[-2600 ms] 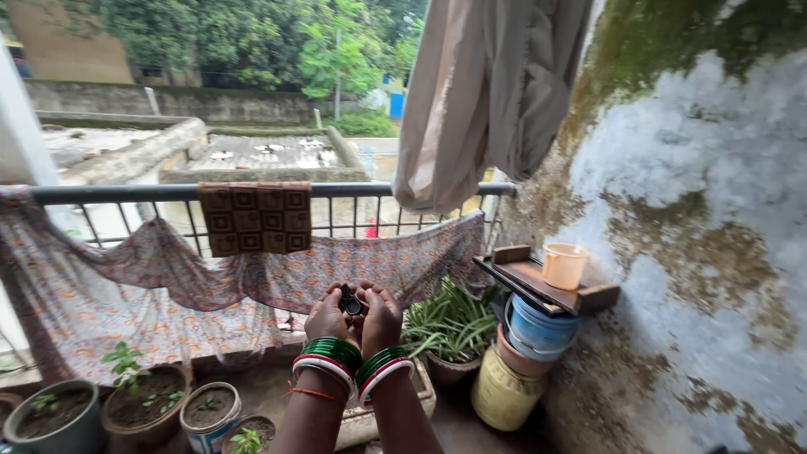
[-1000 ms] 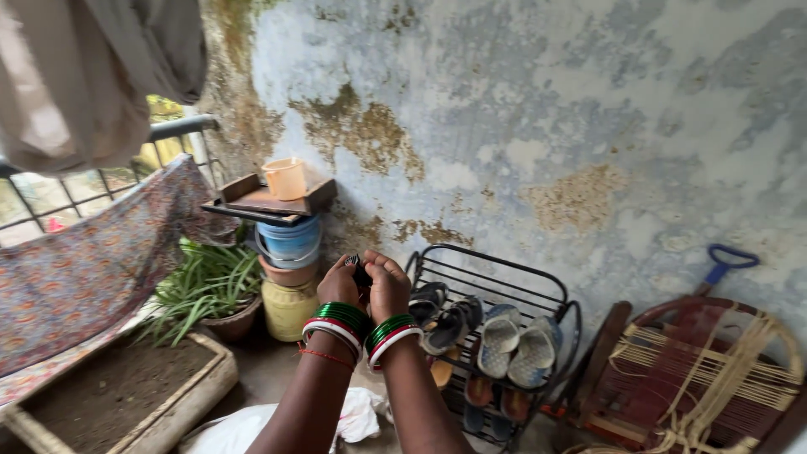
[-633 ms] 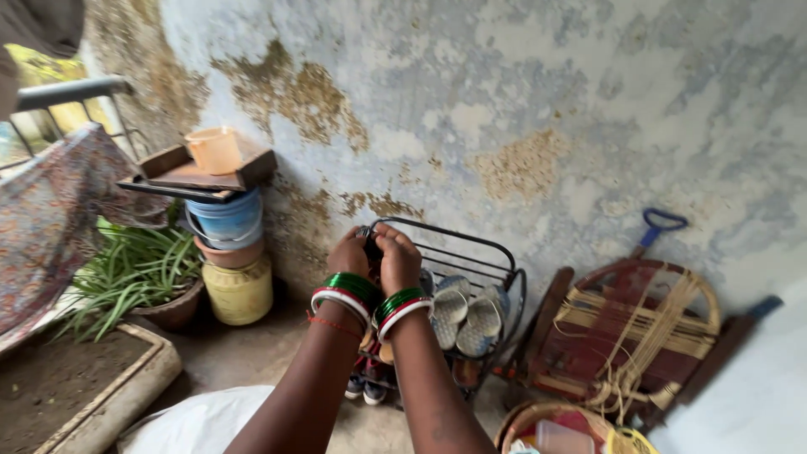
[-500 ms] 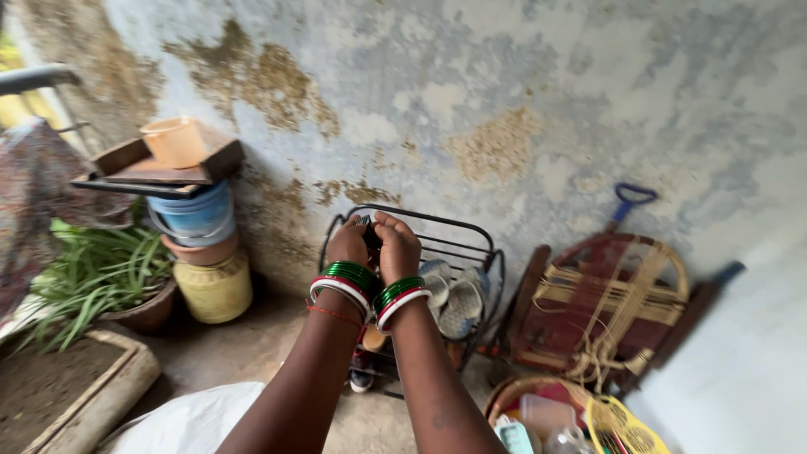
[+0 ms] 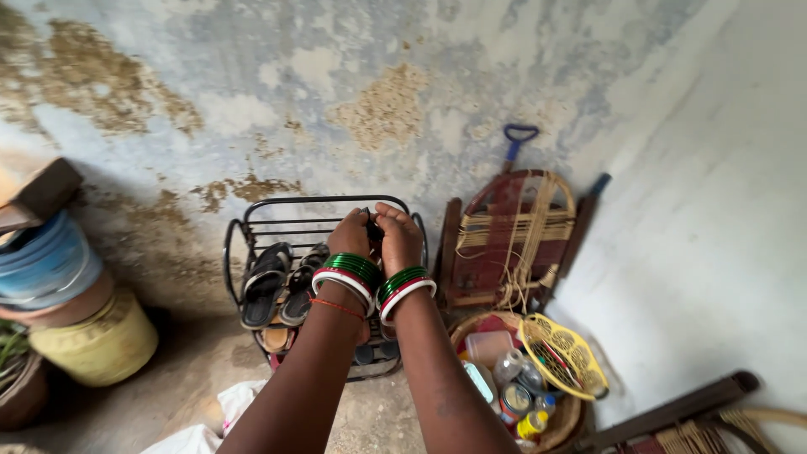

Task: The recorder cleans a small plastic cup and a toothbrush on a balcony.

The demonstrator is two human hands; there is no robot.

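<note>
Clearly pinched between the fingertips of both the left hand [image 5: 349, 240] and the right hand [image 5: 398, 238]: small dark object [image 5: 372, 229], mostly hidden, at twelve o'clock from the green-and-red-bangled wrists, long axis untellable, neither hand nearer.

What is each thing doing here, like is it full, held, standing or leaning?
Left hand: closed on the small dark object.
Right hand: closed on it too.
Small dark object: held between both hands, mostly hidden.
Shoe rack: standing, loaded with sandals.
Basket: full of containers.
Yellow mesh strainer: tilted on the basket.
Woven chair: leaning against the wall.
</note>
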